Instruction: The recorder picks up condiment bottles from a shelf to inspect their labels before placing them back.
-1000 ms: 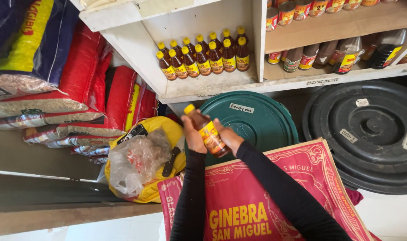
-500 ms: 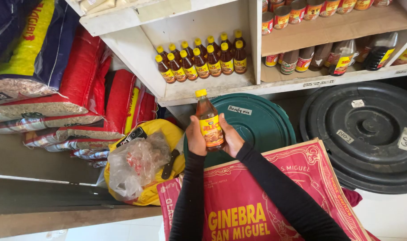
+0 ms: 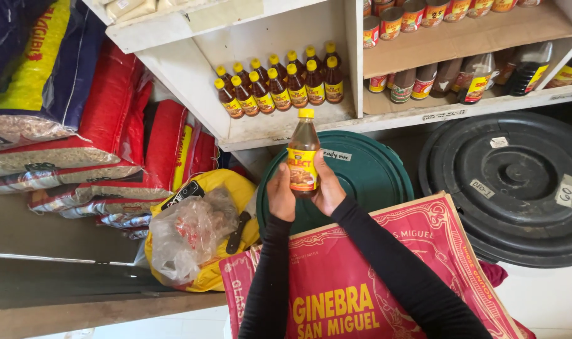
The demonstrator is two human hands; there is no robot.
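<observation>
Since half a second ago the bottle has swung from a slight tilt to nearly upright, and both hands have shifted a little to the right under the shelf.

At the far left, stacked plastic sacks of grain in red, blue and yellow (image 3: 79, 125) lean against one another. Just right of them a yellow cloth bag (image 3: 226, 188) lies slumped, with a crumpled clear plastic bag (image 3: 188, 235) resting on top of it. Above, inside the white wooden shelf (image 3: 286, 129), two rows of small brown bottles with yellow caps (image 3: 280, 85) stand upright.

The left hand (image 3: 280, 194) curls its fingers around the lower left side of the brown glass sauce bottle with a yellow cap and orange-yellow label (image 3: 303, 150). The right hand (image 3: 330, 188) cups the other side, fingers wrapped behind and thumb towards the front. Held so between both hands, the bottle stands just below the shelf edge, in front of the round dark green plastic bin lid (image 3: 361, 176). Both arms wear long black sleeves (image 3: 386, 270) and pass over a red cardboard box with yellow lettering (image 3: 361, 295).

Further right, the next shelf compartment holds tins with coloured labels (image 3: 393, 85) and dark sauce bottles (image 3: 524, 66). Below them sits a large round black plastic lid (image 3: 518, 188), beside the green one.
</observation>
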